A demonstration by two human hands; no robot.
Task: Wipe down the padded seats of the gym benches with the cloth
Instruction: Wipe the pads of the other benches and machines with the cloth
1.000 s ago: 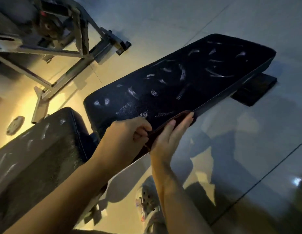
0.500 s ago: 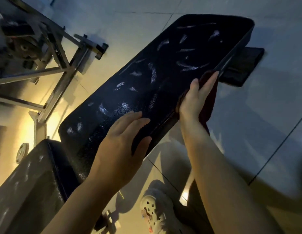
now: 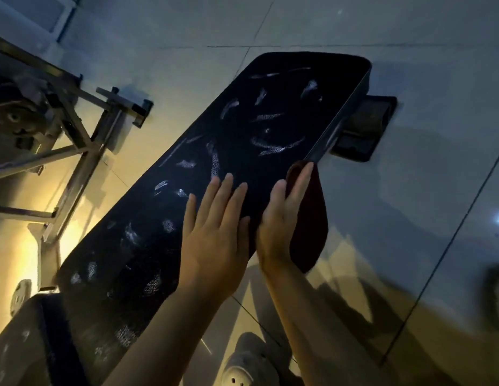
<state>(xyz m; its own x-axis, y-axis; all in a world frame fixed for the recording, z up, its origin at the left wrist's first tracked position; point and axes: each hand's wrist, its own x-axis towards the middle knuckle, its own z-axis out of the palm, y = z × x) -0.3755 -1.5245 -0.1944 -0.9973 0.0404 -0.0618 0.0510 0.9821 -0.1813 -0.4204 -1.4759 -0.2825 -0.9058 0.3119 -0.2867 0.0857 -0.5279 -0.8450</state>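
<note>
A long black padded bench seat (image 3: 242,151) with white scuff marks runs from lower left to upper right. My left hand (image 3: 215,235) lies flat on its top near the right edge, fingers straight. My right hand (image 3: 281,215) presses a dark red cloth (image 3: 309,227) against the seat's right side edge with straight fingers. The cloth hangs down below the hand; its upper tip reaches the seat's edge.
A second padded seat (image 3: 25,344) sits at the lower left. A metal machine frame (image 3: 84,154) stands on the left, with a small weight plate (image 3: 19,293) on the tiled floor. The bench's black foot (image 3: 362,129) juts out at right. A shoe (image 3: 248,366) is below.
My right hand has slid the cloth along the seat's side edge toward the far end. My left hand uncurled and now lies flat farther up the seat.
</note>
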